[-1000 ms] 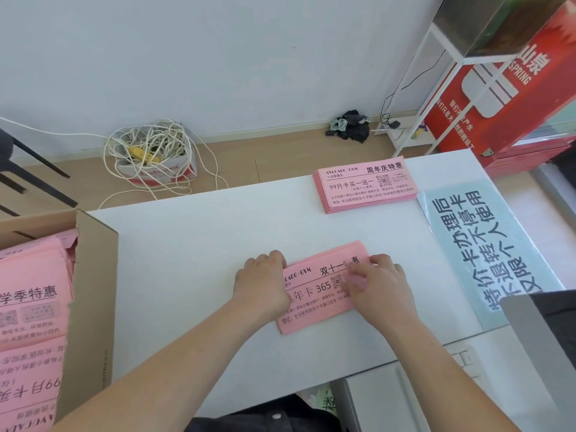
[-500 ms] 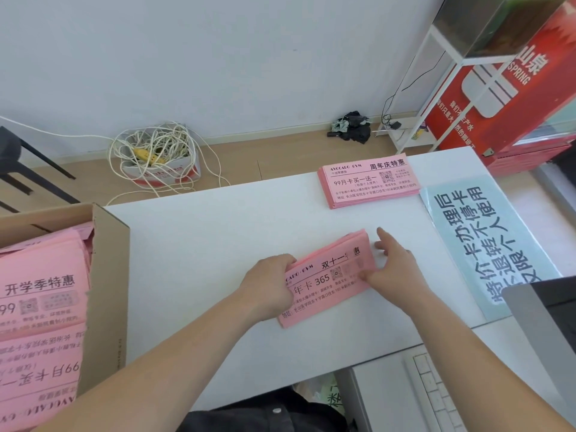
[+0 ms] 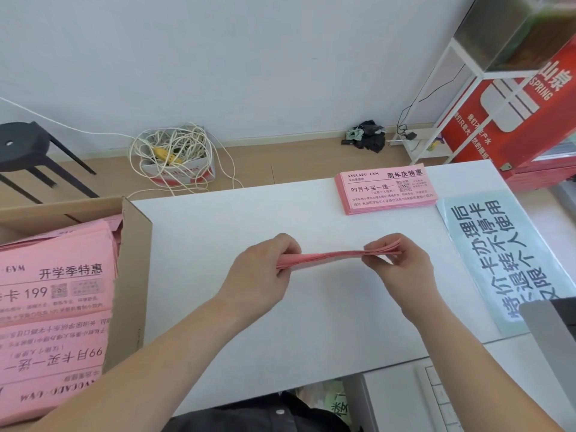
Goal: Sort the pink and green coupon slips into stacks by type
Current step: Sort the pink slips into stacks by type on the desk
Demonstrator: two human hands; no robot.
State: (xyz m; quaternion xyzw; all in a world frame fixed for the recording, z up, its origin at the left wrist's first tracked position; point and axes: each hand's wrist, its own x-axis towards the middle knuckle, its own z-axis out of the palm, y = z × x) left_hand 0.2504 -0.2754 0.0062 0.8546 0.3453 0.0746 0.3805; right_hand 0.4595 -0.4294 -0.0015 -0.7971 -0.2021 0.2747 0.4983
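pink slips edge-on, gripped between left hand, right hand

Two hands here, a left hand and a right hand, over one table. Two lots of pink slips are out: one bundle pinched between the hands, one stack lying flat. One box of slips, one sign, one stool, one cable tangle, one keyboard.
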